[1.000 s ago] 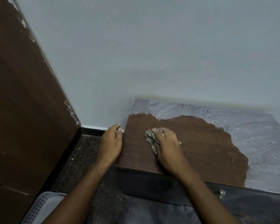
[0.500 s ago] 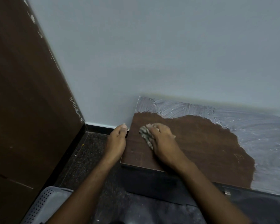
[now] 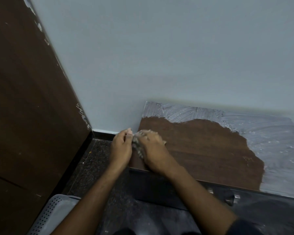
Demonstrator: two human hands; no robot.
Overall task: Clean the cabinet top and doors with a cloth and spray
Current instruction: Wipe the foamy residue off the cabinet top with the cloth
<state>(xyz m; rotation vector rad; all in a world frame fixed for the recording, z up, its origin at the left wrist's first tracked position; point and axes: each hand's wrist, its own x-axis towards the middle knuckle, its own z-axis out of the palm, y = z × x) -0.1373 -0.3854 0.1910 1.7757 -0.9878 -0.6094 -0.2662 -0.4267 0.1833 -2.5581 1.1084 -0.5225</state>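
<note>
The low brown cabinet top point(image 3: 202, 146) stands against the wall. Its left and middle part is wiped to bare wood, while grey dusty film point(image 3: 270, 141) covers the back strip and the right side. My right hand point(image 3: 153, 150) presses a crumpled grey cloth point(image 3: 137, 146) at the top's left edge. My left hand point(image 3: 121, 146) rests on that left edge, fingers curled, touching the cloth. The dark cabinet doors point(image 3: 176, 192) with a metal handle point(image 3: 234, 198) face me below. No spray bottle is in view.
A tall dark brown panel point(image 3: 24, 99) rises on the left. A pale wall point(image 3: 176, 56) runs behind the cabinet, with a black skirting point(image 3: 103, 135). A grey perforated basket point(image 3: 47, 216) sits on the dark speckled floor point(image 3: 95, 163) at the lower left.
My right hand has slid the cloth leftward across the top to its left edge, meeting my left hand. The view has shifted slightly.
</note>
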